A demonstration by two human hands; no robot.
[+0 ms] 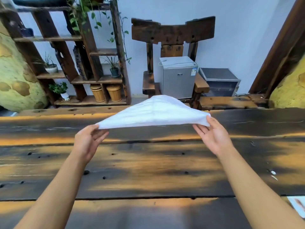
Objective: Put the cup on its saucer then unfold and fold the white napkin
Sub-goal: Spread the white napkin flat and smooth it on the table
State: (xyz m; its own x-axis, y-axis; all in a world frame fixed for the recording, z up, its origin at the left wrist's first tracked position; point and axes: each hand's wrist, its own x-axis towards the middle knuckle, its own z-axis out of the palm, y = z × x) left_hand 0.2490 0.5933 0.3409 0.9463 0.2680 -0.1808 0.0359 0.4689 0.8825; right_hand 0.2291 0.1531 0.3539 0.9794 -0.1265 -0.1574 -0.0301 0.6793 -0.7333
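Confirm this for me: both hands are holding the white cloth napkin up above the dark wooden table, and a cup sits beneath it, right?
Not quite. The head view shows no cup. The left hand and right hand do hold the white cloth napkin above the dark wooden table.

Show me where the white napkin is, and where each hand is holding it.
white napkin (155, 113), head view, middle of the raised cloth.
left hand (88, 140), head view, back of the hand, pinching the napkin's left corner.
right hand (212, 134), head view, palm, gripping the napkin's right corner.

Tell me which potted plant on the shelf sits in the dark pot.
The plant in the middle compartment; the other two stand in white pots, further left.
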